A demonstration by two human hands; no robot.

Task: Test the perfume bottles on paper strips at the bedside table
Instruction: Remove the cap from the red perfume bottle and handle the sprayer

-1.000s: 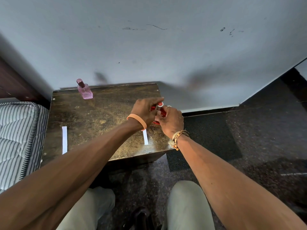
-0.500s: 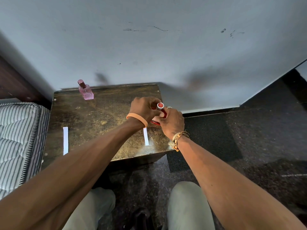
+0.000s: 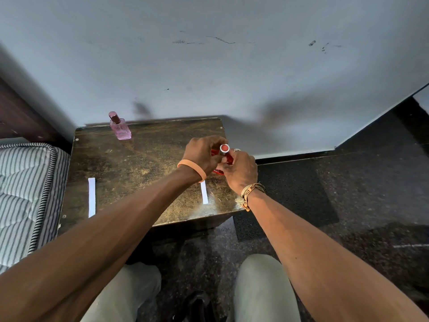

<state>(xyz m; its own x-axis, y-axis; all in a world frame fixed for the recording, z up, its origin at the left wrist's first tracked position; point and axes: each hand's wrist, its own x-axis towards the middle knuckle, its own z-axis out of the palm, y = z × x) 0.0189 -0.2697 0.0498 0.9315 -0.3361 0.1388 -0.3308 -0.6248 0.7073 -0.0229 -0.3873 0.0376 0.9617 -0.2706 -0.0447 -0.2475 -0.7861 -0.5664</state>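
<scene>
Hands meet over bedside table point(image 3: 130, 163): left hand point(image 3: 202, 154) and right hand point(image 3: 241, 170) both gripping red perfume bottle point(image 3: 226, 154)

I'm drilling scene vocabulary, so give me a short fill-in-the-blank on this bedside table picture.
1. Both hands, the left hand and the right hand, hold the ___ perfume bottle.
2. The pink glass perfume bottle stands by the ___.
3. ___ white paper strips lie on the worn wooden bedside table.

Missing: red; wall; two
</scene>
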